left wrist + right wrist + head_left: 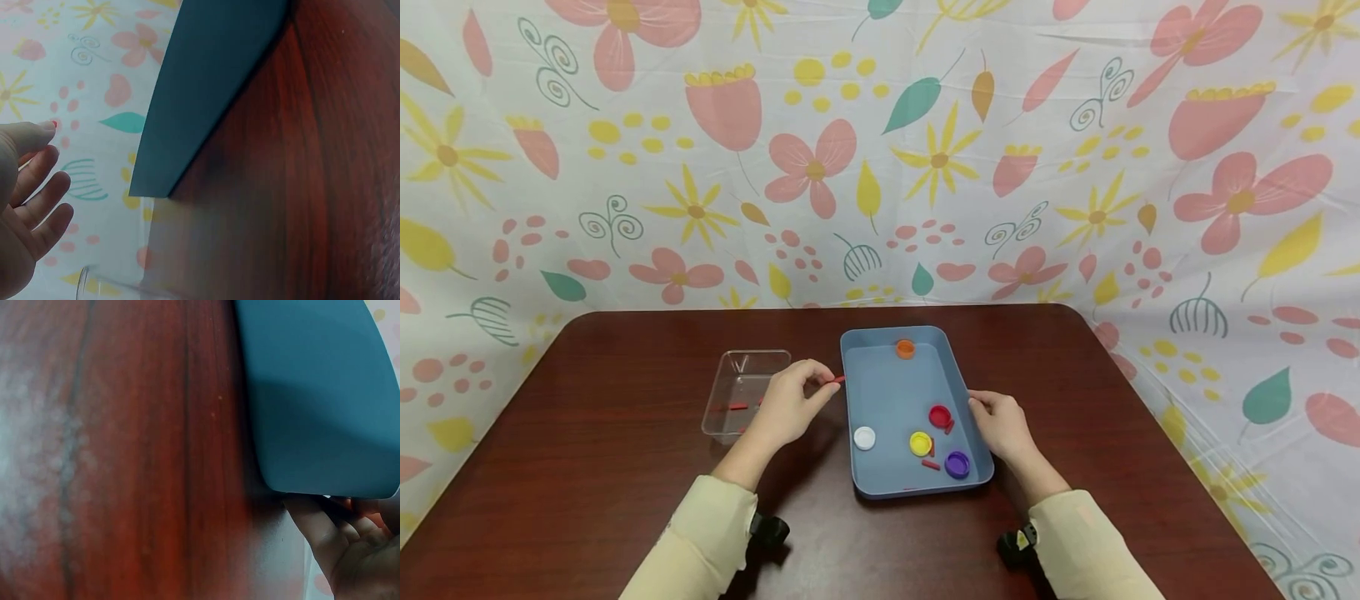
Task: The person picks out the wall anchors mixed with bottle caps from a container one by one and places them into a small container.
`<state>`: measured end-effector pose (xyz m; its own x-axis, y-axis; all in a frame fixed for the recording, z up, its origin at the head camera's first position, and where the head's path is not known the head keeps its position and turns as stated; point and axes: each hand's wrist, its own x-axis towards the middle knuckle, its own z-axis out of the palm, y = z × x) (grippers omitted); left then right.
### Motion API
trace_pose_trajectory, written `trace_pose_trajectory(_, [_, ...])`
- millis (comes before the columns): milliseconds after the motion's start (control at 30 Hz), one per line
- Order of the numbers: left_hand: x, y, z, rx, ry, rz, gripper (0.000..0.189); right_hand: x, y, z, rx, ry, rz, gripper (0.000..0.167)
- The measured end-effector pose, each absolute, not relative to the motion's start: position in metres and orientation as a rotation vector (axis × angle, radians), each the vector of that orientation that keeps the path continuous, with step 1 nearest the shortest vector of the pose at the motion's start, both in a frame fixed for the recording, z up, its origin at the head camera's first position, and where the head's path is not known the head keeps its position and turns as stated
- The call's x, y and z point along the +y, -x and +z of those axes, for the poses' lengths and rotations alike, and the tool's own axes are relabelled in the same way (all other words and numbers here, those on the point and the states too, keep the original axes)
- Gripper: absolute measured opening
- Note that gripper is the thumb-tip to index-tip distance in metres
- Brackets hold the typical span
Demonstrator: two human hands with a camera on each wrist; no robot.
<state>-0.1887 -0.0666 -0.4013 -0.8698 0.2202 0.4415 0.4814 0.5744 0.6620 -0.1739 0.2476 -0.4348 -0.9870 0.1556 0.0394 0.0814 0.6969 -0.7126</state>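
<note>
Between thumb and forefinger, my left hand (788, 403) pinches a small red stick (838, 380) by the left rim of the blue tray (891, 379). Only a bit of the red stick (54, 124) shows past the thumb in the left wrist view. My right hand (1004, 428) holds the tray's right edge, its fingers partly hidden behind the tray wall in the right wrist view. Inside the tray lie an orange cap (906, 349), a red cap (940, 417), a yellow cap (920, 444), a purple cap (957, 465) and a white cap (864, 438). Several red sticks (930, 465) lie near them.
A clear plastic box (718, 406) stands left of the tray, partly behind my left hand, with red sticks (739, 407) inside. Both stand on a dark wooden table (625, 433). A flower-patterned cloth (865, 150) hangs behind the table.
</note>
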Motion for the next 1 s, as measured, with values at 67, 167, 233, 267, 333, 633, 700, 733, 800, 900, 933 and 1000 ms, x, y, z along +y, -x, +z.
trace_pose_trajectory(67, [-0.070,0.189,-0.401,-2.473,0.570,-1.191,0.008,0.247,0.174,-0.435,-2.802,0.194,1.168,0.031])
trace_pose_trajectory(167, [-0.076,0.190,-0.400,-2.438,0.565,-1.200,0.007,0.248,0.174,-0.436,-2.800,0.191,1.165,0.031])
trace_pose_trajectory(233, [-0.080,0.190,-0.399,-2.430,0.549,-1.209,0.006,0.247,0.174,-0.436,-2.799,0.192,1.168,0.031])
trace_pose_trajectory(267, [-0.082,0.191,-0.399,-2.429,0.539,-1.213,0.006,0.248,0.174,-0.436,-2.802,0.195,1.172,0.031])
trace_pose_trajectory(333, [-0.087,0.191,-0.397,-2.435,0.509,-1.218,0.006,0.248,0.174,-0.436,-2.805,0.200,1.186,0.031])
trace_pose_trajectory(633, [-0.109,0.194,-0.390,-2.421,0.397,-1.212,0.008,0.247,0.174,-0.434,-2.815,0.199,1.209,0.032])
trace_pose_trajectory(700, [-0.113,0.194,-0.389,-2.430,0.382,-1.209,0.007,0.247,0.173,-0.434,-2.819,0.199,1.207,0.032])
trace_pose_trajectory(733, [-0.116,0.194,-0.388,-2.432,0.376,-1.206,0.007,0.247,0.173,-0.433,-2.820,0.201,1.204,0.032])
trace_pose_trajectory(800, [-0.120,0.195,-0.388,-2.440,0.360,-1.198,0.007,0.247,0.173,-0.433,-2.822,0.202,1.198,0.032])
trace_pose_trajectory(900, [-0.126,0.196,-0.387,-2.434,0.340,-1.194,0.008,0.247,0.173,-0.433,-2.821,0.203,1.192,0.032])
trace_pose_trajectory(933, [-0.128,0.196,-0.387,-2.430,0.335,-1.188,0.008,0.247,0.173,-0.433,-2.822,0.203,1.190,0.032])
trace_pose_trajectory(1000, [-0.132,0.196,-0.387,-2.423,0.320,-1.176,0.008,0.247,0.173,-0.433,-2.822,0.202,1.187,0.032])
